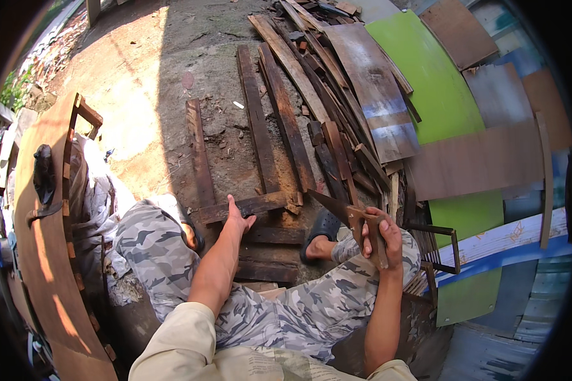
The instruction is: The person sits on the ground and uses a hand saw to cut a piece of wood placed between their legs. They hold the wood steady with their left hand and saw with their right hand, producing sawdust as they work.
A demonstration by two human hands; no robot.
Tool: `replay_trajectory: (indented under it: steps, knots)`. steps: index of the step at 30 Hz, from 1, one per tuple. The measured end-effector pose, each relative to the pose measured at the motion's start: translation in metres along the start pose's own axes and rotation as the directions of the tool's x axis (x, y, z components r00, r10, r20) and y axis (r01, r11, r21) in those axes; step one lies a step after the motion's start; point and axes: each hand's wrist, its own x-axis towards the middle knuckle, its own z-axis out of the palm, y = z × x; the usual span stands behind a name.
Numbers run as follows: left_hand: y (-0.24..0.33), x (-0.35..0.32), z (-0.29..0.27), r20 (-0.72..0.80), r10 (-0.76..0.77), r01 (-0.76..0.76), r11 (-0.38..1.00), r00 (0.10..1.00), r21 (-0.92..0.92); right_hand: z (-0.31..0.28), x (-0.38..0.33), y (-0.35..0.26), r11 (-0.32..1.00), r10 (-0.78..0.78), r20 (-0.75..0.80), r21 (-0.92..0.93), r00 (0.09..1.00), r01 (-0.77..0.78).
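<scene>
Short board [268, 204]: dark wood, lying crosswise in front of the person.
Left grip [238, 220]: at the short board, thumb and one finger apart; whether it clasps the wood cannot be told.
Handsaw [334, 207]: right of the short board, blade slanting toward it.
Right grip [389, 238]: closed around the handsaw's wooden handle.
Dark planks [258, 120]: beyond the short board.

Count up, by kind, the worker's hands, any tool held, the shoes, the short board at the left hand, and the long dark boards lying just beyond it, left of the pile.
Hands (left hand and right hand): 2
Handsaw: 1
Shoes: 2
Short board: 1
Long dark boards: 3
Total: 9
</scene>
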Motion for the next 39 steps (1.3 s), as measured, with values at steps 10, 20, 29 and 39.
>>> replay_trajectory:
  steps: [10,20,29,39]
  knots:
    - [-0.043,-0.010,-0.020,-0.024,0.299,-0.300,0.954,0.954,-0.023,-0.003,0.012,-0.004,0.995,-0.089,-0.073,0.047,0.993,0.093]
    - [-0.026,-0.004,-0.027,0.427,0.300,-0.231,0.951,0.853,-0.208,0.006,0.015,-0.004,0.992,-0.076,-0.052,0.092,0.996,0.081]
    - [-0.029,-0.012,-0.014,0.551,0.270,-0.186,0.961,0.790,-0.203,-0.004,0.006,-0.002,0.993,-0.088,-0.101,0.064,0.991,0.094]
    - [-0.029,0.008,-0.030,0.460,0.226,-0.101,0.954,0.859,-0.281,-0.009,0.004,0.007,0.996,-0.082,-0.104,0.022,0.991,0.085]
